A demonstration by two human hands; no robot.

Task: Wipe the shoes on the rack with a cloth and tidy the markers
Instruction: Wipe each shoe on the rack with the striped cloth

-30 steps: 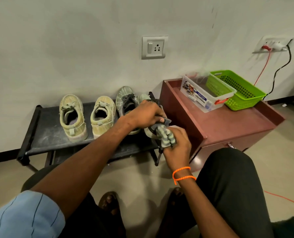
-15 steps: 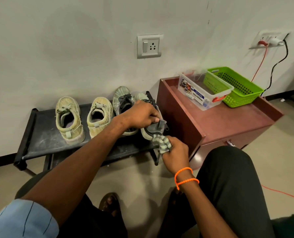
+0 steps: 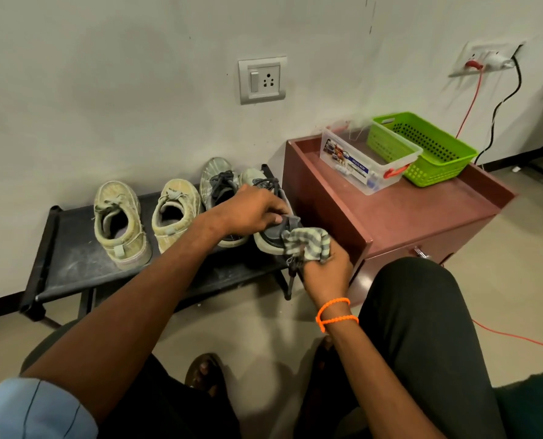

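Note:
Four shoes stand on the low black rack. Two beige sneakers are on the left, with a grey shoe beside them. My left hand grips the rightmost grey shoe around its collar at the rack's right end. My right hand holds a bunched checked cloth against that shoe's heel. A clear plastic box on the cabinet holds small items that I cannot make out.
A maroon cabinet stands right of the rack, carrying the clear box and a green basket. A wall socket is above the shoes. Red and black cables hang at the right. My knees and sandalled feet fill the foreground.
My right hand with the cloth has dipped below the shoe's heel and come back up against it. My left hand keeps its grip on the shoe.

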